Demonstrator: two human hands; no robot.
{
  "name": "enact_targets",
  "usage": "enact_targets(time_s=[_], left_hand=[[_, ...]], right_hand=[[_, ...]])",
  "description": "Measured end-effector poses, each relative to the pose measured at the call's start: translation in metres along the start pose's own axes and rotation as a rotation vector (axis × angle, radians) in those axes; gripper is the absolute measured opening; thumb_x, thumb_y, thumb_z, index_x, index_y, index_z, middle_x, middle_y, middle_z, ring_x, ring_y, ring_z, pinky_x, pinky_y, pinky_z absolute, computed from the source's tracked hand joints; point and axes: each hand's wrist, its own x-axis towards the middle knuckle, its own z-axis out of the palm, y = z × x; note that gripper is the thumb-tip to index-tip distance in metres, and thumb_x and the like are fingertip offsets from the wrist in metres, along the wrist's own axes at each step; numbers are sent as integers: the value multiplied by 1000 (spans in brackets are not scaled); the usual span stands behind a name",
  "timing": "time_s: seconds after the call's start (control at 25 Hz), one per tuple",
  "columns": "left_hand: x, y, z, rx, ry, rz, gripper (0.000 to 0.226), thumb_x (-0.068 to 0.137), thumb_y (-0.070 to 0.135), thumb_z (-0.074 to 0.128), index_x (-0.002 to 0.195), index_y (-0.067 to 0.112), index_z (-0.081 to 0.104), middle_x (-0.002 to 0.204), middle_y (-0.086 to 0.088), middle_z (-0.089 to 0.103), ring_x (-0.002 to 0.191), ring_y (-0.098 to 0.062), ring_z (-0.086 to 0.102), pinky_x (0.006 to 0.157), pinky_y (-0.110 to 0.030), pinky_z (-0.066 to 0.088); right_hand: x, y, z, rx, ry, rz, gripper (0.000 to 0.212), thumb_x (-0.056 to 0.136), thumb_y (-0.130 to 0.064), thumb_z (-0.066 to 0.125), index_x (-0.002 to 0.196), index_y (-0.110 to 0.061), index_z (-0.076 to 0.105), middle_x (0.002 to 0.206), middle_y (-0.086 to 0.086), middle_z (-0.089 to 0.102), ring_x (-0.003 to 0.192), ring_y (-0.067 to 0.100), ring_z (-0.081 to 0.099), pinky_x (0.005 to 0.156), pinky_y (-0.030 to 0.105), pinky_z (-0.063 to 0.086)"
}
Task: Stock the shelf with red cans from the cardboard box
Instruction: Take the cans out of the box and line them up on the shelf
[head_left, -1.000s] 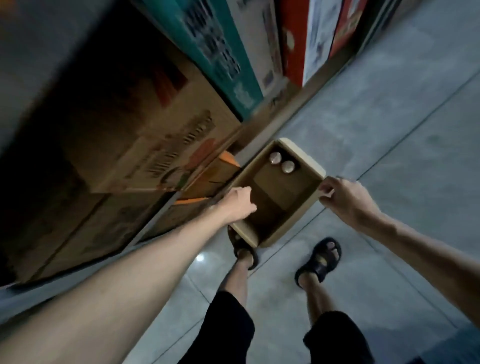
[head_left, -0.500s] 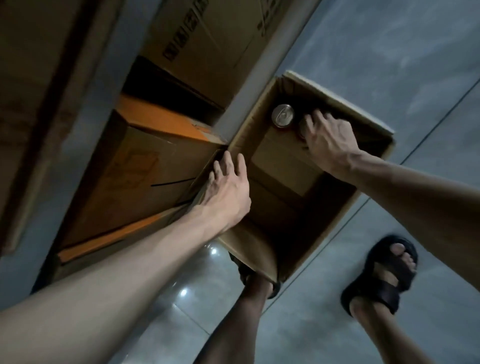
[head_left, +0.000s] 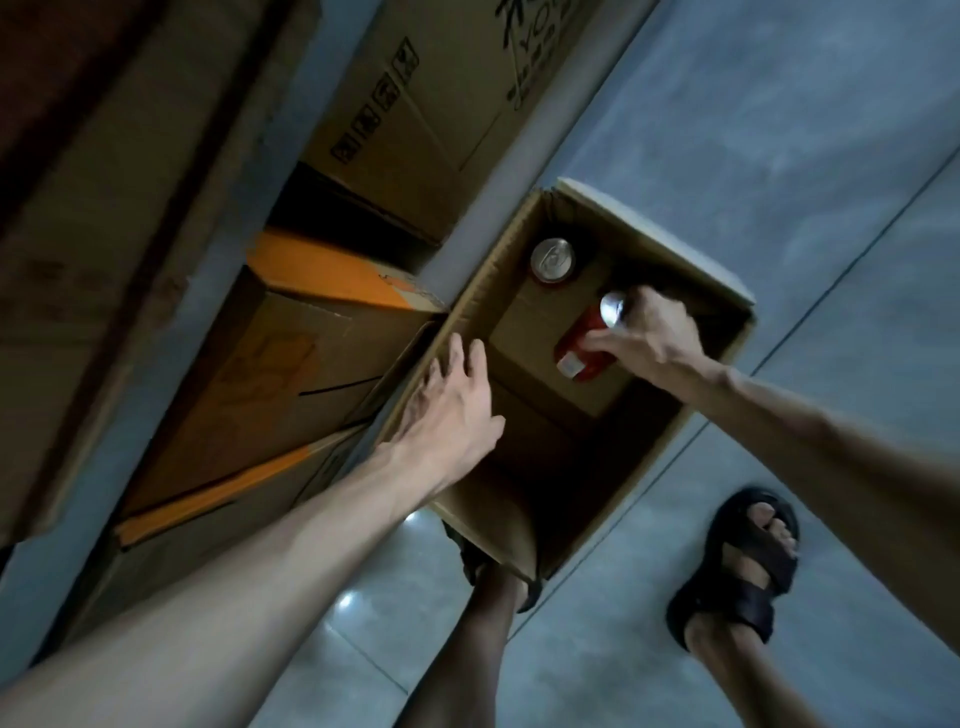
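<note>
Right hand (head_left: 652, 338) inside the box (head_left: 493, 517), fingers and thumb curled around a tilted red can (head_left: 586, 338), its silver top facing up-left. Left hand (head_left: 449, 405) flat, fingers straight, resting on the box's left rim. Two cans total: the held one, plus a second can (head_left: 552, 260) upright in the far corner. One box, on the floor (head_left: 779, 156) against the shelf (head_left: 493, 197). One sandal (head_left: 737, 566) right of the box.

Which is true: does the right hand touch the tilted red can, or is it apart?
Touching. The head view shows the right hand gripping the tilted red can, thumb and fingers curled round it.
</note>
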Motion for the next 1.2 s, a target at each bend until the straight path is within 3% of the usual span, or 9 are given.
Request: enact_targets(time_s=[0.08,0.2,0.36,0.52,0.64,0.8,0.88,1.04,1.2], left_hand=[[-27,11,-25,-134,-15,57,91,92,41,60,156,15,1,164,-11,0,149,-29,16,118,-39,22],[-75,32,-76,-221,-30,192,97,83,53,66,155,16,12,160,-7,24,143,-22,32,114,-35,29],[-170,57,-171,-462,-10,288,78,69,56,77,135,27,49,117,7,68,108,-3,64,96,-29,51],[-272,88,-253,-511,214,313,80,54,66,75,121,29,55,92,23,64,84,14,60,75,0,43],[-356,103,-321,-528,320,298,62,51,58,81,102,31,59,75,26,62,73,18,60,58,3,39],[-466,96,-389,-773,324,265,42,61,26,91,93,35,66,82,22,72,75,11,66,64,-1,46],[-511,91,-408,-911,278,275,45,67,26,88,102,39,64,91,21,72,83,15,65,70,-3,48],[-590,75,-418,-1112,364,274,69,65,34,84,128,21,60,121,3,69,115,-12,64,100,-29,48],[-622,65,-409,-1029,539,246,69,66,38,87,126,39,52,118,22,64,110,7,59,92,-15,46]], right_hand=[[-40,-5,-34,313,-212,85,74,65,-46,86,125,-16,56,105,-4,63,84,11,60,60,21,42],[-111,-36,-89,467,-402,27,68,61,-52,85,119,-24,62,94,-8,68,72,3,62,53,13,42],[-211,-114,-190,520,-416,-150,63,53,-55,82,106,-23,67,76,-15,70,65,-3,62,53,12,41],[-304,-205,-282,398,-385,-264,40,74,-51,78,81,-15,62,60,-5,60,52,8,53,46,20,37],[-387,-269,-346,257,-419,-341,43,84,-55,67,85,-12,66,66,4,60,51,13,49,42,19,35],[-485,-332,-406,341,-572,-499,40,85,-49,67,115,-22,65,96,3,76,79,20,71,70,30,57],[-515,-354,-420,346,-599,-563,43,83,-48,70,121,-30,60,104,-3,76,92,15,72,75,29,60],[-573,-392,-425,264,-564,-648,49,74,-53,77,117,-37,61,103,-10,75,94,8,72,83,30,55],[-609,-418,-406,215,-464,-758,50,70,-57,78,112,-32,65,98,-10,75,91,7,71,77,28,54]])
